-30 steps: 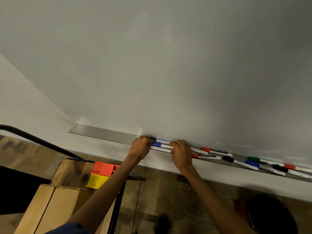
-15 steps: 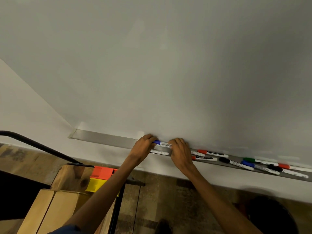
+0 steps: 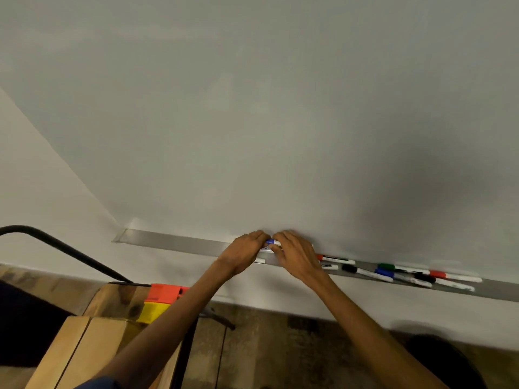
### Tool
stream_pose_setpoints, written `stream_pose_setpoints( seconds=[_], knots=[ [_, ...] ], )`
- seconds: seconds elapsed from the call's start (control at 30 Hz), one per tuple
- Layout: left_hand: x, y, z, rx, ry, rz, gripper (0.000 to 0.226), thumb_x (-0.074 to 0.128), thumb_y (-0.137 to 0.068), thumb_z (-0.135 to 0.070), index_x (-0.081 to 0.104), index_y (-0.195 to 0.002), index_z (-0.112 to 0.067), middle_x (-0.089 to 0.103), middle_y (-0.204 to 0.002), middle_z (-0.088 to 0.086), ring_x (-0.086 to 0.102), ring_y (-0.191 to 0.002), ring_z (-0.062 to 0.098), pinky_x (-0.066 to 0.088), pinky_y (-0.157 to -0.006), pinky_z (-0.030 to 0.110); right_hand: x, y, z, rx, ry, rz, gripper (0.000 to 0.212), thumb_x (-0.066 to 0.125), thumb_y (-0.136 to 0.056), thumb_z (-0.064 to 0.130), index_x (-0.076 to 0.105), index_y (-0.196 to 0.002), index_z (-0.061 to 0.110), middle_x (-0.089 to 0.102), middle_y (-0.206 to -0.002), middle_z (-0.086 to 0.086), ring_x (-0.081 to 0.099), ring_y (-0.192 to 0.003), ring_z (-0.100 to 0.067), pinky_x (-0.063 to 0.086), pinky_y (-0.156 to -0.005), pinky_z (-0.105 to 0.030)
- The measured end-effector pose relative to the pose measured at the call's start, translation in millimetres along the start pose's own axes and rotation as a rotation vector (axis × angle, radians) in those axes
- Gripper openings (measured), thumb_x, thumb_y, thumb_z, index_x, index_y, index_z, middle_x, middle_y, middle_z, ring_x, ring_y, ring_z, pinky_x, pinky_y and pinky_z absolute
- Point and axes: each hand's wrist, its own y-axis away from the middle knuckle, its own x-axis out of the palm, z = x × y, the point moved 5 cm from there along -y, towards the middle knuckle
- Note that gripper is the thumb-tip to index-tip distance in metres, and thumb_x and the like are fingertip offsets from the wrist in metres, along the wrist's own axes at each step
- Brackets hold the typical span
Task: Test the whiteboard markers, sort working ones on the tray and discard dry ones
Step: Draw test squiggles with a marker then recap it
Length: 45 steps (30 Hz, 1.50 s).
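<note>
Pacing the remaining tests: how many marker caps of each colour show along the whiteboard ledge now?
Blue plastic marker caps: 2
Red plastic marker caps: 2
Black plastic marker caps: 2
Green plastic marker caps: 1
Total: 7 visible

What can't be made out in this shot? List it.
Head view:
Blue-capped marker: barrel hidden under the left hand and right hand.
Labels of the loose markers on the tray: too small, blurred.
Dark round thing at bottom right: cut off by the frame edge, too dim to name.
</note>
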Motion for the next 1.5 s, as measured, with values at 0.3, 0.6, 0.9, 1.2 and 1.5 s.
stream_pose_setpoints(
  seconds=[0.3, 0.6, 0.9, 1.2, 1.5],
  knots=[
    [-21, -5, -77, 0.077, -0.014, -0.058, 0.039, 0.046, -0.092, -0.004, 0.053, -0.130, -0.011, 0.061, -0.123, 0.010, 0.060, -0.106, 0.028, 0.045, -0.088, 0.031, -61, 28, -26, -0.010, 0.166, 0.126, 0.031, 0.055, -0.088, 0.046, 0.066, -0.102, 0.020, 0.072, -0.088, -0.005, 0.066, -0.076, -0.028, 0.045, -0.063, -0.030],
    [-88, 8, -88, 0.005, -0.051, -0.374, 0.027, 0.044, -0.092, -0.006, 0.058, -0.115, -0.012, 0.065, -0.107, 0.006, 0.065, -0.085, 0.027, 0.051, -0.067, 0.031, -147, 80, -115, 0.351, -0.105, -0.156, 0.068, 0.033, -0.086, 0.076, 0.057, -0.066, 0.015, 0.059, -0.057, -0.002, 0.058, -0.057, -0.021, 0.046, -0.054, -0.033],
    [-155, -34, -204, 0.097, 0.102, -0.757, 0.030, 0.050, -0.099, -0.031, 0.058, -0.124, -0.016, 0.064, -0.115, -0.001, 0.062, -0.098, 0.012, 0.050, -0.083, 0.022, -270, 49, -60, 0.252, -0.582, -0.495, 0.023, 0.043, -0.098, 0.046, 0.057, -0.104, 0.029, 0.058, -0.071, 0.006, 0.052, -0.061, -0.009, 0.049, -0.061, -0.038],
    [-299, -73, -281, 0.196, 0.099, -1.208, 0.030, 0.058, -0.096, -0.023, 0.060, -0.126, -0.018, 0.062, -0.115, 0.002, 0.059, -0.099, 0.016, 0.050, -0.078, 0.028, -443, 7, -8, -0.037, -0.666, -0.723, 0.023, 0.045, -0.102, 0.034, 0.064, -0.114, 0.031, 0.061, -0.081, 0.002, 0.049, -0.055, -0.011, 0.044, -0.051, -0.024],
    [-405, -115, -304, 0.256, -0.048, -1.351, 0.031, 0.055, -0.098, -0.016, 0.057, -0.127, -0.010, 0.052, -0.138, 0.011, 0.045, -0.132, 0.028, 0.046, -0.101, 0.042, -517, -33, 9, -0.130, -1.010, -0.693, 0.033, 0.041, -0.090, 0.019, 0.064, -0.113, 0.013, 0.065, -0.085, -0.009, 0.058, -0.058, -0.022, 0.043, -0.049, -0.025]
  ],
)
